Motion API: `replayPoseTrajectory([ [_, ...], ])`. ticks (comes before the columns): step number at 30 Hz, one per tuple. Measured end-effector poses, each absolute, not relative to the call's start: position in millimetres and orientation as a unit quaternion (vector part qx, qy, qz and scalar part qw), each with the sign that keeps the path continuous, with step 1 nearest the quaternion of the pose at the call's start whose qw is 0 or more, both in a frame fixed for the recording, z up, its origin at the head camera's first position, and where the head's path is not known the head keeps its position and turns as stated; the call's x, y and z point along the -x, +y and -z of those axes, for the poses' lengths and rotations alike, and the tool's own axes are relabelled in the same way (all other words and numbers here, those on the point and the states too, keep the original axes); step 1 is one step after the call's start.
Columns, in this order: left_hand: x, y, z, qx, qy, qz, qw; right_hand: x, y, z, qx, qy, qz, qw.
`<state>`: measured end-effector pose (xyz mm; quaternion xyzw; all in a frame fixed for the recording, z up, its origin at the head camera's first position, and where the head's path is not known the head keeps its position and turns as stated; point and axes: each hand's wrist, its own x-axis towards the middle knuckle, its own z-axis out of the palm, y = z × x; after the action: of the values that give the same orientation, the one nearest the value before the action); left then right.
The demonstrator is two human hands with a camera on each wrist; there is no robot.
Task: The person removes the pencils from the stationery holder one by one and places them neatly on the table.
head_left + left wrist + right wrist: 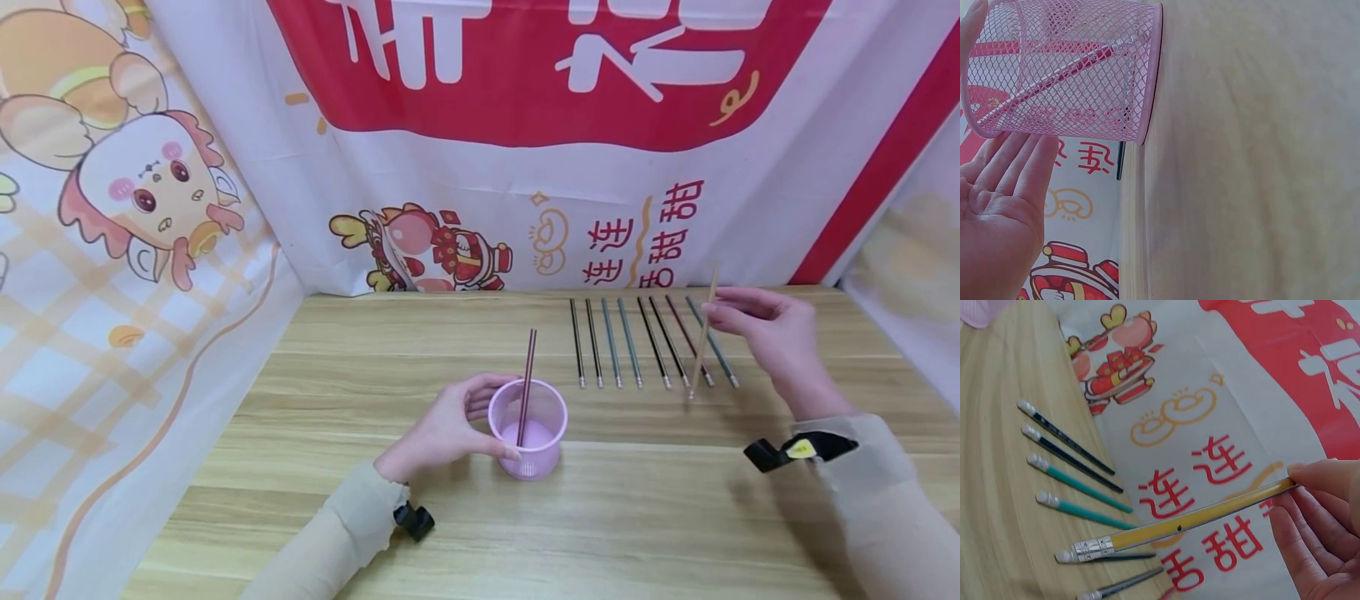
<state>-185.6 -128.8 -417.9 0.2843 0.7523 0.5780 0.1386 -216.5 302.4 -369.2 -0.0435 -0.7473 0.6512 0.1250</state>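
Note:
A pink mesh pen cup (528,467) stands upright on the table, and a dark red pencil (528,375) leans inside it. My left hand (450,421) curves round the cup's left side, thumb at the front and fingers behind. In the left wrist view the cup (1147,75) shows its mesh wall with the red pencil (1066,72) through it. Between thumb and fingers, my right hand (780,337) pinches a yellow pencil (702,350) near its upper end, its eraser end pointing down. The right wrist view shows that yellow pencil (1179,519) with its metal ferrule and white eraser.
Several pencils lie in a row at the back of the table: black pencils (577,342), blue-green pencils (611,342) and a dark red pencil (690,337), erasers toward me. A printed cloth (450,183) hangs behind the wooden table (337,500), with another cloth (187,333) at the left.

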Motion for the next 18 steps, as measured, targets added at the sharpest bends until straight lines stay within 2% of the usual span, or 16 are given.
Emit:
replayPoseTrajectory([
  [8,186.7,-128.5,419.1,-0.286,0.749,-0.581,0.138,220.9,328.5,373.4,0.106,-0.79,-0.594,0.109],
  [18,188.2,-128.0,420.5,-0.285,0.746,-0.585,0.143,235.5,356.3,370.4,0.108,-0.788,-0.592,0.13],
])
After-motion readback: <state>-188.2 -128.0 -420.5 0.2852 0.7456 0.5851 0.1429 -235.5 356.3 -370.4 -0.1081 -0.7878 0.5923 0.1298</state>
